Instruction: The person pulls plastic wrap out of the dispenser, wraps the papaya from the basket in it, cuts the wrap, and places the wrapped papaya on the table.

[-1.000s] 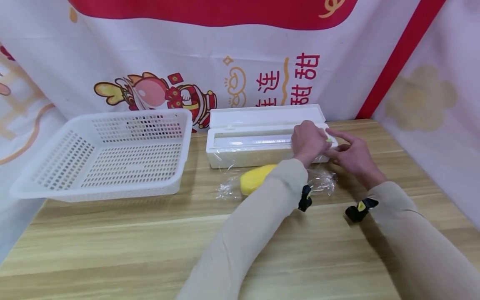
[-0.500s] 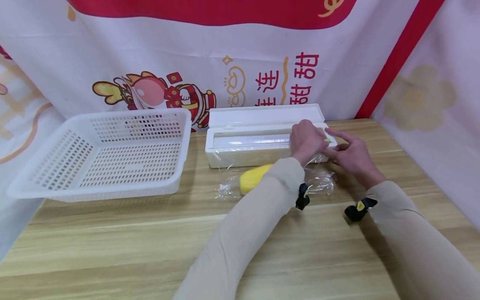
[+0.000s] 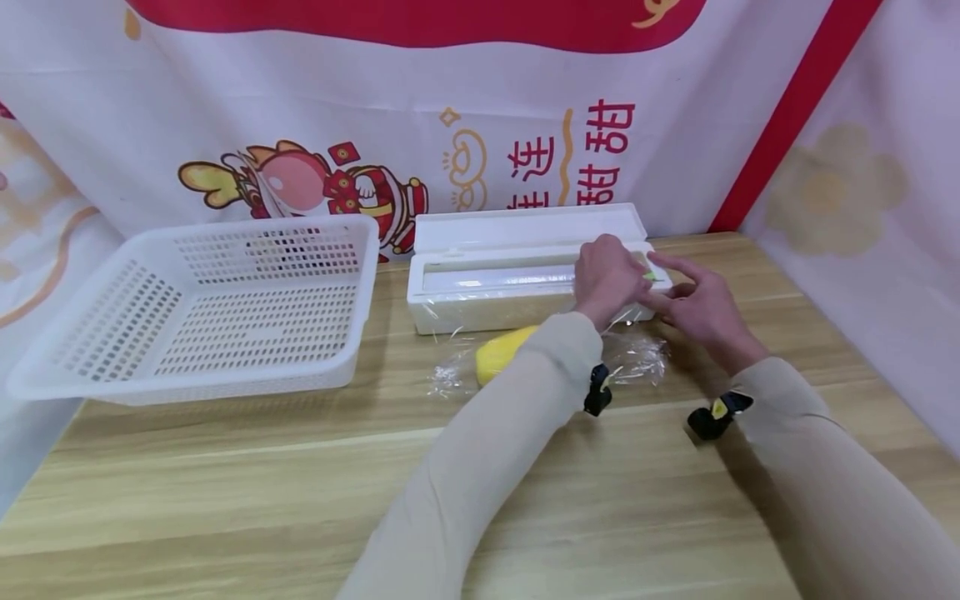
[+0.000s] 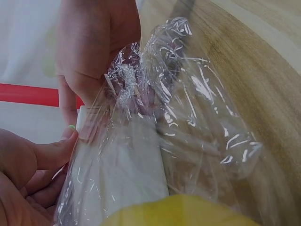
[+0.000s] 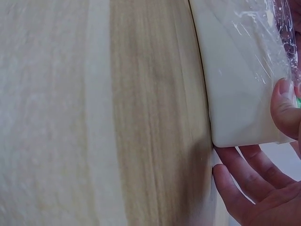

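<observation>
A white cling film dispenser (image 3: 491,315) lies lengthwise with its lid (image 3: 528,229) raised and a roll of film (image 3: 502,279) inside. At its right end my left hand (image 3: 606,279) curls its fingers and pinches a small green slider (image 3: 651,276), mostly hidden by the fingers. My right hand (image 3: 708,312) grips the same end, its thumb on the front and several fingers (image 5: 244,174) against the end and underside in the right wrist view. Clear film (image 4: 136,155) drapes over the dispenser's front. A yellow oval thing (image 3: 501,354) lies in film before it, partly behind my left sleeve.
A white perforated basket (image 3: 206,383) stands on the left of the wooden table (image 3: 225,500). Behind the dispenser hangs a printed white and red cloth (image 3: 487,83). Another cloth wall (image 3: 885,292) borders the table's right side.
Both hands keep almost the same place at the dispenser's right end. The whole head view has shifted slightly; the left wrist sits a touch further left.
</observation>
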A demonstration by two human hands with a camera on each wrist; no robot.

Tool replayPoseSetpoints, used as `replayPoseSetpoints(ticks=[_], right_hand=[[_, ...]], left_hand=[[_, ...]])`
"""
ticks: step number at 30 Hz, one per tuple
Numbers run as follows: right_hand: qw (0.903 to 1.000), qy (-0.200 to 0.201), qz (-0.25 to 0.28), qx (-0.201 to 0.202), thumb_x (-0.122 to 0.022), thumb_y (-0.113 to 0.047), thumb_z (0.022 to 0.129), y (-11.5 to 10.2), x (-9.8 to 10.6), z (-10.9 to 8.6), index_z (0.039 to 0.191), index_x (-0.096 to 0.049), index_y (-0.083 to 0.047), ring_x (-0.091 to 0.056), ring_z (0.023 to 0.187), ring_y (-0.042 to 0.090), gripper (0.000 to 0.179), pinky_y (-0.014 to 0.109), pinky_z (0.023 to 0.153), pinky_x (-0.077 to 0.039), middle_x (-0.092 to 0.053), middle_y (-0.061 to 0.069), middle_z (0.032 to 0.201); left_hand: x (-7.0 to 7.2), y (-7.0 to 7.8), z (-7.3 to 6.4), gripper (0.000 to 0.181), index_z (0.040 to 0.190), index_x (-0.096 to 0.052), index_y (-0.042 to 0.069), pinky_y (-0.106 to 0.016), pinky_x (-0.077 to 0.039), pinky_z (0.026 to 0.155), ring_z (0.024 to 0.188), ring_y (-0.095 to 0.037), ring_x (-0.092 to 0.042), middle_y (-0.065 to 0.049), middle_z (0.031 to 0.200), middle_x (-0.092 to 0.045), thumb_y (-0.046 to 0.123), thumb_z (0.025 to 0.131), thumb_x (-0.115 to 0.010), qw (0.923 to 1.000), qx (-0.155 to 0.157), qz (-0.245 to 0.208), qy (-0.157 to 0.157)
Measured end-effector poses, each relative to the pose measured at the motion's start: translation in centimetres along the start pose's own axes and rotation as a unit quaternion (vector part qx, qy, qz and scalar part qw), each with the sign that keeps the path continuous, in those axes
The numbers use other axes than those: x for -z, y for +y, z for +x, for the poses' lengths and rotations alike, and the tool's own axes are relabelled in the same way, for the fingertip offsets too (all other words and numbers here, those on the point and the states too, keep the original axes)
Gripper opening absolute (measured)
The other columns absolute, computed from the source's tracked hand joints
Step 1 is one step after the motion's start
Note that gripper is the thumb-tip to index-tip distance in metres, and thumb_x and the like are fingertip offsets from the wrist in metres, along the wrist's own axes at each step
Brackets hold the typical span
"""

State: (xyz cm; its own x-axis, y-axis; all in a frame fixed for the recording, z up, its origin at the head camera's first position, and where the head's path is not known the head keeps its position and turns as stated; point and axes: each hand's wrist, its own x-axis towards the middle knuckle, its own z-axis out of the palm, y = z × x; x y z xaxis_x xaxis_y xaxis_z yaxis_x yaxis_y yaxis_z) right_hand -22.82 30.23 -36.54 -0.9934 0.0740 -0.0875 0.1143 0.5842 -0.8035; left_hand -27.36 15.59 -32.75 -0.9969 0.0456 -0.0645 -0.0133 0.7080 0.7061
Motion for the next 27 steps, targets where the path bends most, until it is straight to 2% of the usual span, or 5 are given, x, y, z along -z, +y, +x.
replayPoseSetpoints(ticks=[6, 12, 17, 22, 27], right_hand=[[1.0000, -0.005, 0.003, 0.000, -0.075, -0.034, 0.100, -0.1, -0.2, -0.1, 0.161, -0.040, -0.046, -0.060, 0.110, 0.026, 0.071, 0.024, 0.080, -0.058, -0.057, 0.016, 0.144], [0.9999, 0.009, 0.005, 0.004, -0.077, -0.035, 0.098, 0.1, -0.2, 0.2, 0.161, -0.042, -0.044, -0.065, 0.102, 0.023, 0.073, 0.023, 0.078, -0.061, -0.066, 0.017, 0.124], [1.0000, 0.007, -0.001, -0.002, -0.077, -0.039, 0.098, 0.4, 0.0, 0.2, 0.162, -0.040, -0.044, -0.063, 0.103, 0.023, 0.074, 0.022, 0.077, -0.061, -0.064, 0.017, 0.126], [1.0000, 0.002, -0.001, 0.000, -0.077, -0.042, 0.097, 0.3, -0.1, 0.2, 0.161, -0.040, -0.045, -0.062, 0.106, 0.022, 0.075, 0.022, 0.078, -0.061, -0.064, 0.018, 0.130], [1.0000, 0.006, 0.002, 0.003, -0.078, -0.040, 0.096, 0.2, -0.1, 0.1, 0.161, -0.042, -0.044, -0.064, 0.103, 0.022, 0.074, 0.023, 0.078, -0.061, -0.067, 0.015, 0.121]], left_hand=[[1.1, -0.1, -1.0, 0.020, 0.091, -0.085, 0.025, -0.019, -0.056, 0.073, 0.090, -0.011, -0.071, 0.010, 0.091, -0.081, 0.020, 0.075, -0.096, 0.9999, -0.011, 0.003, 0.004], [3.6, -1.0, -1.7, 0.017, 0.093, -0.086, 0.023, -0.025, -0.057, 0.096, 0.107, -0.015, -0.071, 0.009, 0.097, -0.082, 0.022, 0.079, -0.095, 0.9997, -0.018, 0.015, 0.001], [5.2, -2.2, -1.7, 0.013, 0.094, -0.086, 0.023, -0.027, -0.054, 0.103, 0.113, -0.016, -0.069, 0.009, 0.100, -0.083, 0.025, 0.083, -0.093, 0.9993, -0.018, 0.027, -0.021], [7.1, -4.0, -1.6, 0.016, 0.098, -0.086, 0.021, -0.033, -0.052, 0.109, 0.119, -0.017, -0.067, 0.007, 0.108, -0.082, 0.024, 0.084, -0.091, 0.9988, -0.012, 0.028, -0.039], [10.0, -6.7, -2.1, 0.018, 0.101, -0.085, 0.016, -0.038, -0.053, 0.109, 0.118, -0.021, -0.066, 0.000, 0.109, -0.082, 0.019, 0.084, -0.090, 0.9985, -0.028, 0.011, -0.045]])
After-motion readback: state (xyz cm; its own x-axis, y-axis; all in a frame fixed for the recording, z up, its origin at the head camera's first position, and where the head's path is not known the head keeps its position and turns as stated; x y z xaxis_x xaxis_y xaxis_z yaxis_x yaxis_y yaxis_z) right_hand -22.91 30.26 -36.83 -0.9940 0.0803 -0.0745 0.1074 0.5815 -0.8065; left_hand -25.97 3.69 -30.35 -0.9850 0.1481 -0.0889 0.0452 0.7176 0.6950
